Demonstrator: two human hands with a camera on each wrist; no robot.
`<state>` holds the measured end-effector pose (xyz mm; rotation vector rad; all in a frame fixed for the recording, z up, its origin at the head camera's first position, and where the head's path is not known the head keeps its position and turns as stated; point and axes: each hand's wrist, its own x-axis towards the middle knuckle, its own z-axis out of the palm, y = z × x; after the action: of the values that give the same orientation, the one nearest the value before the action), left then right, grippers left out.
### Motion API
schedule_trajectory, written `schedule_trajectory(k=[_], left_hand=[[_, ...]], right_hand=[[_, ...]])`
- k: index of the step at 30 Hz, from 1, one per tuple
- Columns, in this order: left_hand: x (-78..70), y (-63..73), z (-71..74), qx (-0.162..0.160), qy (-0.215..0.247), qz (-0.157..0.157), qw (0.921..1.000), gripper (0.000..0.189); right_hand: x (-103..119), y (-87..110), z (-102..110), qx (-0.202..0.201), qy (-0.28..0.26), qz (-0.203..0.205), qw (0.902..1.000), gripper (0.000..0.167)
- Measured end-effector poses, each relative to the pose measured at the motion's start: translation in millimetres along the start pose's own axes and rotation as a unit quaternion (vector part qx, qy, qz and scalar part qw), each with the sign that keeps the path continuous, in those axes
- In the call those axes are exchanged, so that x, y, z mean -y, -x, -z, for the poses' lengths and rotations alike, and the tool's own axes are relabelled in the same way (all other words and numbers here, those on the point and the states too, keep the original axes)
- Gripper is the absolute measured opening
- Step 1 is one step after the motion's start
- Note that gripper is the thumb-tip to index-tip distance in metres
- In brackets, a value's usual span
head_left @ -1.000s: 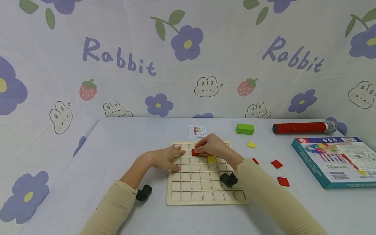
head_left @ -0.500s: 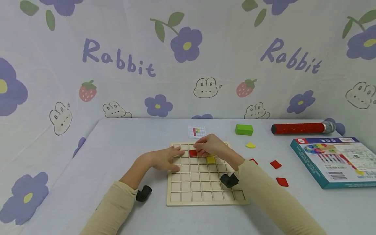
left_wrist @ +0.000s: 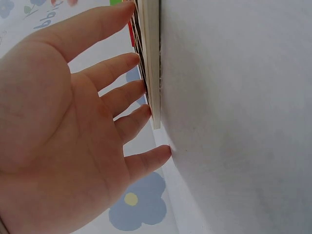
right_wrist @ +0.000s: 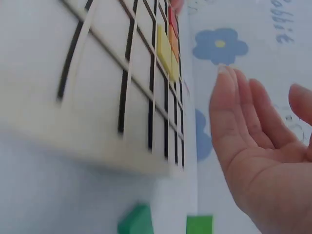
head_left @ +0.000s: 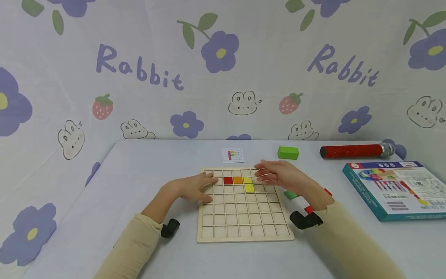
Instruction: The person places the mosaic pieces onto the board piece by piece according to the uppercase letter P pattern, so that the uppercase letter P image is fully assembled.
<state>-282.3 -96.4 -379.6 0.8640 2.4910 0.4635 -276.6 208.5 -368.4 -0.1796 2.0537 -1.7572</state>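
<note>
A wooden grid board (head_left: 230,242) lies on the table. In its second row sit a red tile (head_left: 228,180), an orange tile (head_left: 238,180) and a yellow tile (head_left: 247,179); another yellow tile (head_left: 249,188) lies below the last one. My left hand (head_left: 193,188) rests on the board's left edge with fingers spread; the left wrist view shows its fingertips touching the board's edge (left_wrist: 154,63). Over the board's upper right hovers my right hand (head_left: 283,174), fingers extended and holding nothing, apart from the tiles. In the right wrist view its palm faces up beside the board.
A pattern card (head_left: 232,155) lies behind the board. A green block (head_left: 288,152), a red tube (head_left: 352,151) and a flat box (head_left: 393,190) stand to the right. Right of the board are a green piece (head_left: 290,195) and red pieces (head_left: 309,209), partly hidden by the right arm.
My right hand has let go of the red tile and moved right, uncovering the orange and upper yellow tiles. The red tile now lies in its cell. My left hand has stayed put.
</note>
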Motion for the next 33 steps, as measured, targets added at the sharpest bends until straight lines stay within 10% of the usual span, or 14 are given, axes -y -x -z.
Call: schedule_trajectory(k=[10,33], left_hand=[[0.8,-0.2,0.3,-0.001,0.001,0.01,0.9999,0.067],[1.1,-0.3,1.2,0.004,0.005,-0.013,0.9999,0.067]], right_hand=[[-10,43.7,55,-0.097,-0.065,0.031,0.9926,0.061],[-52,82.7,112,-0.163,0.219,-0.046,0.961,0.06]])
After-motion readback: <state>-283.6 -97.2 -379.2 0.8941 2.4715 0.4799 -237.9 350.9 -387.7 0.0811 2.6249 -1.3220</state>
